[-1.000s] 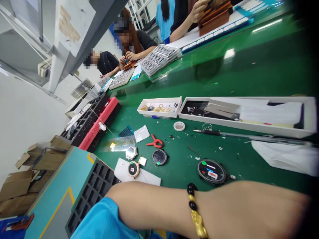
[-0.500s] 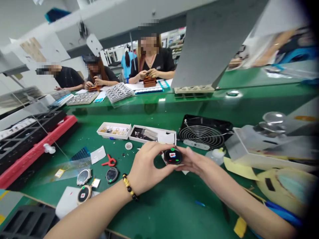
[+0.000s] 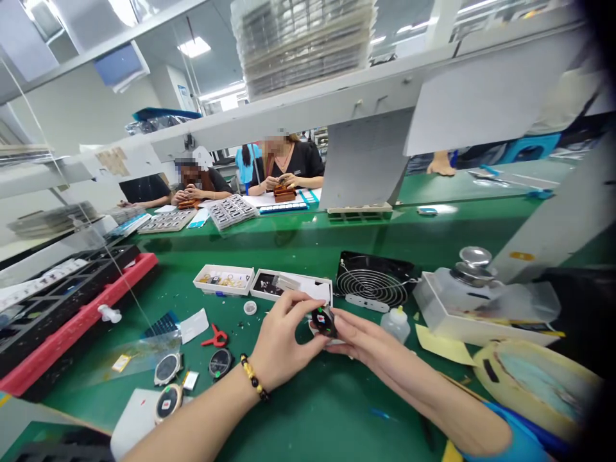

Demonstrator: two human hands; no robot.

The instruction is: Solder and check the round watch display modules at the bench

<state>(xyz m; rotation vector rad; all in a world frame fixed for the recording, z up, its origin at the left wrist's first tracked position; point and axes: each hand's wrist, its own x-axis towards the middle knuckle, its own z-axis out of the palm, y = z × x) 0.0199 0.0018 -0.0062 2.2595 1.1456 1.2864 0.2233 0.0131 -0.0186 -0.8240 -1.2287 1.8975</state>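
A round black smartwatch (image 3: 321,321) with a lit screen is held between both hands above the green bench. My left hand (image 3: 283,327), wearing a bead bracelet, grips its left edge between thumb and fingers. On the other side, my right hand (image 3: 359,333) closes on the watch with the thumb near its rim; some fingertips are hidden. Something pale shows under the watch, too small to name. To the left lie a dark round watch (image 3: 220,364), a silver-rimmed watch (image 3: 168,369) and a gold-rimmed watch (image 3: 168,402) with its screen lit.
White trays of small parts (image 3: 224,280) stand behind my hands, beside a black fan (image 3: 375,280). A squeeze bottle (image 3: 395,325), a white bin (image 3: 457,321) and a yellow dish (image 3: 534,385) are at right. A red clip (image 3: 215,335) and red rack edge (image 3: 91,321) lie left. Co-workers sit opposite.
The watch has turned from facing me to a steeper tilt, and my right-hand fingers have shifted around its edge. My head view has risen, showing more of the shelf above.
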